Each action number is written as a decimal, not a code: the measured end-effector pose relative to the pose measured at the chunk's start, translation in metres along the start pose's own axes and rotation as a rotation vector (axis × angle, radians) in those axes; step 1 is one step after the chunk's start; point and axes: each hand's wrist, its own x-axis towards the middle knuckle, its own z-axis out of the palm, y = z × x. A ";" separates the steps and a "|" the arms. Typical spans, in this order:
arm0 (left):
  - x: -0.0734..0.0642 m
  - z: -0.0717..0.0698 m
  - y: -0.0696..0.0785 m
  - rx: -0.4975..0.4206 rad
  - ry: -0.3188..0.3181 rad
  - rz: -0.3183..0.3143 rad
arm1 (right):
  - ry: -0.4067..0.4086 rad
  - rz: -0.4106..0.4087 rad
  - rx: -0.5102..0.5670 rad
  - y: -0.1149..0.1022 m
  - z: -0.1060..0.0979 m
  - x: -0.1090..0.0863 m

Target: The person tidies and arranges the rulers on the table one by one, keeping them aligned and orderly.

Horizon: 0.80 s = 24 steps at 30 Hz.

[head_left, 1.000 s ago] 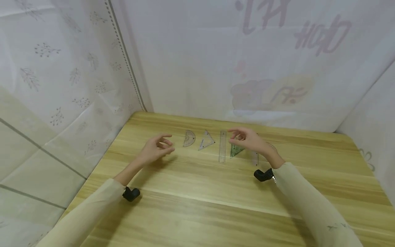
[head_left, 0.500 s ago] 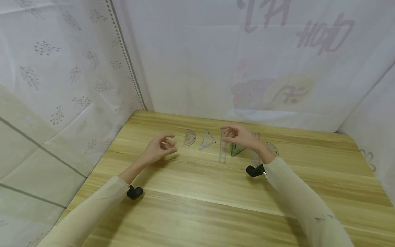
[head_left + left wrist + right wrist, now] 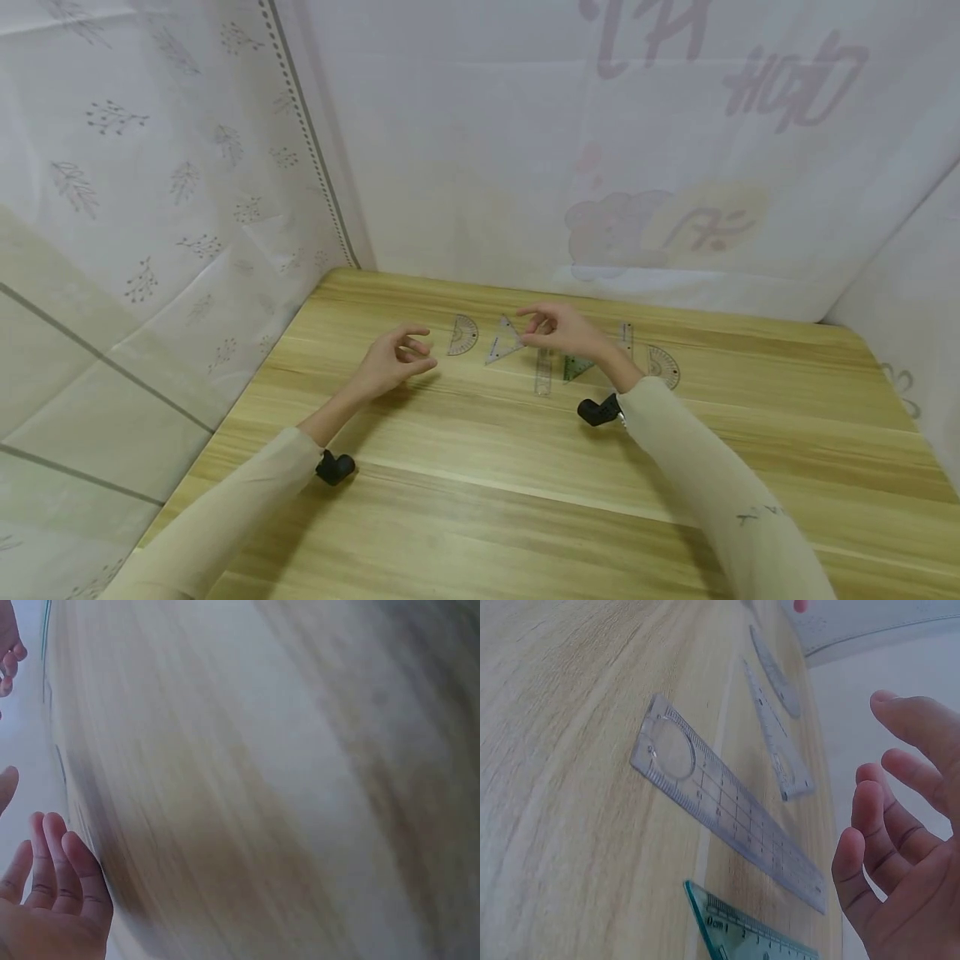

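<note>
My right hand (image 3: 564, 332) hovers, fingers loosely bent and holding nothing, over the upper part of a clear ruler (image 3: 543, 379). Its fingertips reach the right corner of a clear set square (image 3: 495, 349) in the head view; the right wrist view shows them raised off the table. A green set square (image 3: 576, 368) lies partly hidden under this hand. My left hand (image 3: 393, 360) is held above the table with relaxed fingers and nothing in it. Nearest to it lies a clear protractor (image 3: 463, 336). The right wrist view shows the ruler (image 3: 727, 802) flat beside the green set square (image 3: 761, 935).
Further right lie a second clear ruler (image 3: 626, 333), partly covered by the right hand, and a second protractor (image 3: 663, 367). All the pieces form a row on the wooden table (image 3: 465, 467). Printed cloth (image 3: 465, 167) hangs behind the far edge and at the sides.
My right hand has moved left, from over the green set square to over the clear ruler, near the clear set square. The left hand has drifted slightly right. The drawing tools stay in place.
</note>
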 end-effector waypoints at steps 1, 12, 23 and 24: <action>-0.001 0.000 0.000 0.000 0.003 -0.003 | -0.003 0.000 -0.002 -0.001 0.001 0.001; 0.002 0.003 -0.001 0.019 0.034 -0.015 | -0.035 0.008 -0.024 -0.003 0.012 0.017; 0.009 0.011 0.000 0.022 0.020 -0.017 | -0.073 0.029 -0.064 -0.004 0.022 0.040; 0.009 0.012 0.001 0.024 0.025 -0.019 | -0.075 0.032 -0.067 -0.005 0.023 0.042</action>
